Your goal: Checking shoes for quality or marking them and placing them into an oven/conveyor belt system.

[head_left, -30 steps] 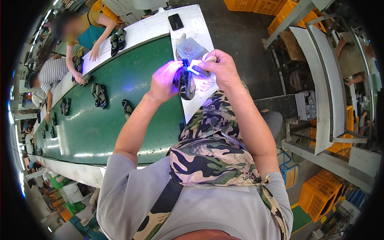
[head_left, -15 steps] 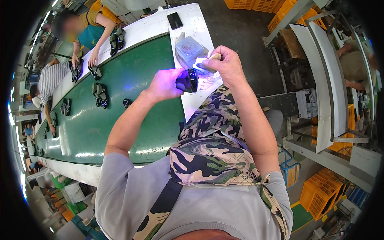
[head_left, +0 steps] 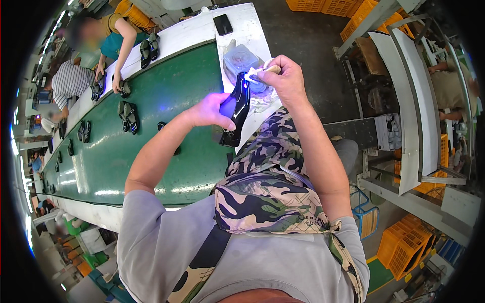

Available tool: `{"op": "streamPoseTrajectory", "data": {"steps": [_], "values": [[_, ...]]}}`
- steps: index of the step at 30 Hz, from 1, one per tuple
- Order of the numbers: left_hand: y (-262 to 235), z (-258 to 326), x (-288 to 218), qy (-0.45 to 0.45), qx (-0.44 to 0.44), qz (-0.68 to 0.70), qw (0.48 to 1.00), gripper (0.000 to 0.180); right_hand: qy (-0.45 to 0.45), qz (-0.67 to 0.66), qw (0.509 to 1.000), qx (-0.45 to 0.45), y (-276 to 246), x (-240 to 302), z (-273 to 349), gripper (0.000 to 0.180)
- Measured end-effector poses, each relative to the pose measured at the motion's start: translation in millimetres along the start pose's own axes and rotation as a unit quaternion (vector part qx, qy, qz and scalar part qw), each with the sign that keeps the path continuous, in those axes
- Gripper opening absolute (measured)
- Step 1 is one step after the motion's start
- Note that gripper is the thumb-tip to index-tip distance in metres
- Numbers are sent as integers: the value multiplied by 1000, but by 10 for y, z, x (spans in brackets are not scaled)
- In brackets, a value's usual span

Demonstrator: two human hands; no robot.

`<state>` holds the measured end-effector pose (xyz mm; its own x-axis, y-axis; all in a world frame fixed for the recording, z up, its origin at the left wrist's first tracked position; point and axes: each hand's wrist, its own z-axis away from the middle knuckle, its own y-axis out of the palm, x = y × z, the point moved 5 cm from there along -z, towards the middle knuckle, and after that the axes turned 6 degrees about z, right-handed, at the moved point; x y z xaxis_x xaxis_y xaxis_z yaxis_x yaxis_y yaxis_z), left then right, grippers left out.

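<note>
My left hand (head_left: 214, 111) grips a glossy black shoe (head_left: 236, 112) by its side, holding it over the white edge strip (head_left: 252, 30) of a green conveyor belt (head_left: 151, 131). My right hand (head_left: 285, 76) holds a small brush with a wooden handle (head_left: 260, 72) against the shoe's upper end, where violet light glows. Just beyond the shoe stands a clear plastic container (head_left: 241, 58).
Pairs of black shoes (head_left: 129, 116) ride along the belt. Other people work on its far side, their hands on shoes (head_left: 149, 48). A black phone (head_left: 223, 24) lies on the white strip. Grey metal racks (head_left: 404, 101) and orange crates (head_left: 404, 247) stand at my right.
I have turned the shoe more upright and brought it nearer to me. My right hand stays at its upper end with the brush. The shoes on the belt have shifted along.
</note>
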<state>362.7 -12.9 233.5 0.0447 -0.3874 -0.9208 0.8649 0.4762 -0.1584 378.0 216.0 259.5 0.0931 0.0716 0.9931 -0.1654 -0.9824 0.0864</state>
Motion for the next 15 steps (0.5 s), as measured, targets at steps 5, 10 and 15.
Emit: {"op": "streamPoseTrajectory", "data": {"steps": [5,10,15], "values": [[62,-16,9,-40,-4,227,973,56,-30,74,997,8,39,-51,29,18],[69,-40,142,-70,-7,305,950,52,-8,79,996,28,114,-77,111,20],[122,-37,44,-82,-18,379,921,47,-7,50,998,39,147,-129,161,20]]}}
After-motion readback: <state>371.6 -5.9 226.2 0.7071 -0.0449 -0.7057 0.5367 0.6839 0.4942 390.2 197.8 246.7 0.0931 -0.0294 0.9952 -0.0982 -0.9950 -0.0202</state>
